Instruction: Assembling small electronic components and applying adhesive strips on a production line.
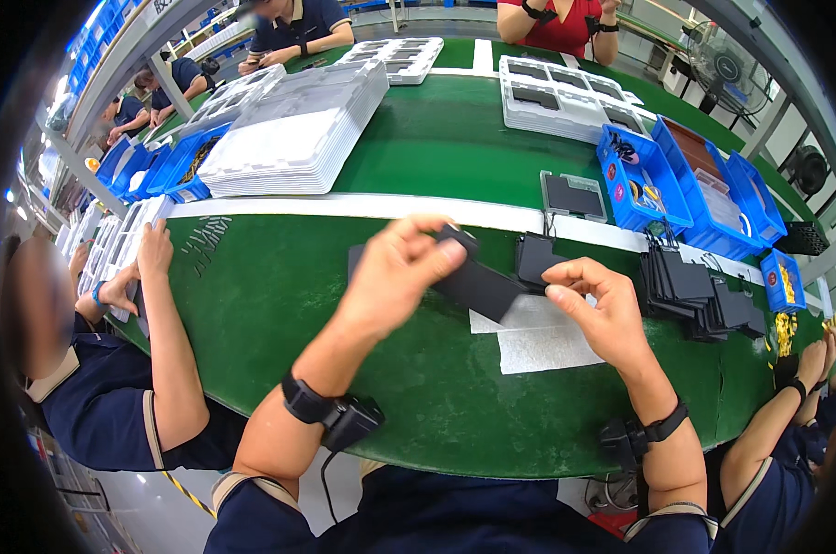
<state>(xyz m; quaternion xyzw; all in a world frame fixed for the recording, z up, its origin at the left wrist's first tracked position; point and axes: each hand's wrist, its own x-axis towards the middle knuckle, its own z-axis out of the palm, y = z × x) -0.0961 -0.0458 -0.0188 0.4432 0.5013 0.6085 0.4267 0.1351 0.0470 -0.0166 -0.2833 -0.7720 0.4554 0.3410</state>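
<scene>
My left hand (395, 277) grips a flat black rectangular piece (481, 291) by its upper left end, thumb on top, holding it tilted above the green table (418, 388). To its right, my right hand (607, 314) is raised with thumb and forefinger bent toward each other. A small gap shows between those fingertips, and I see nothing in them. Below the piece lie thin white sheets (547, 349), partly overlapping. Just behind my right fingertips sits a small black flat unit with a cord (534, 257). Another dark item is mostly hidden behind my left hand.
Stacked black flat units (681, 286) stand at right, near blue bins (640, 203) and a small bin of yellow pieces (783, 280). White tray stacks (298, 138) rise at far left. Small strips (205, 242) lie left. Co-workers sit on both sides and opposite.
</scene>
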